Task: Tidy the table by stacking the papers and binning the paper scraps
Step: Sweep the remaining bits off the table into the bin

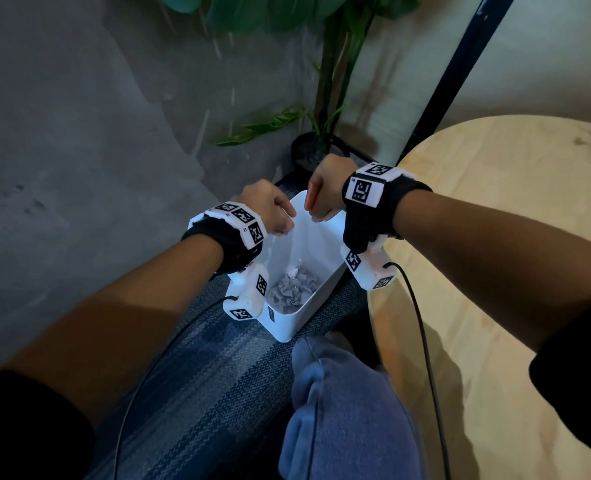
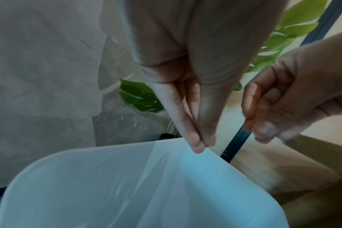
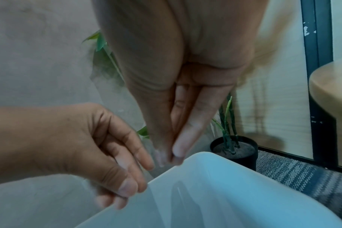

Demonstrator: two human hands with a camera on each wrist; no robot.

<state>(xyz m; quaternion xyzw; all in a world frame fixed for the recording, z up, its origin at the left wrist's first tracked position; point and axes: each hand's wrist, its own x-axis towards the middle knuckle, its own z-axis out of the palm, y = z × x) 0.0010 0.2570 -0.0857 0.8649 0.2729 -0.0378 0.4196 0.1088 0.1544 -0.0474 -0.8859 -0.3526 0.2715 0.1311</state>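
The round wooden table point(image 1: 495, 237) shows only bare wood in the part that is in view; no papers are visible there, so it is not possible to judge if the stacking is done. The white bin point(image 1: 289, 327) stands on the carpet floor, just beside the left edge of the table. At its bottom lies a heap of paper scraps point(image 1: 292, 289), so much of the binning seems finished. Above the mouth of the bin, the left hand point(image 1: 268, 206) and the right hand point(image 1: 325, 188) hover near each other. Both have the fingers bunched together and pointing down, thumb against fingertips. No scrap is visible between them, so they look empty.
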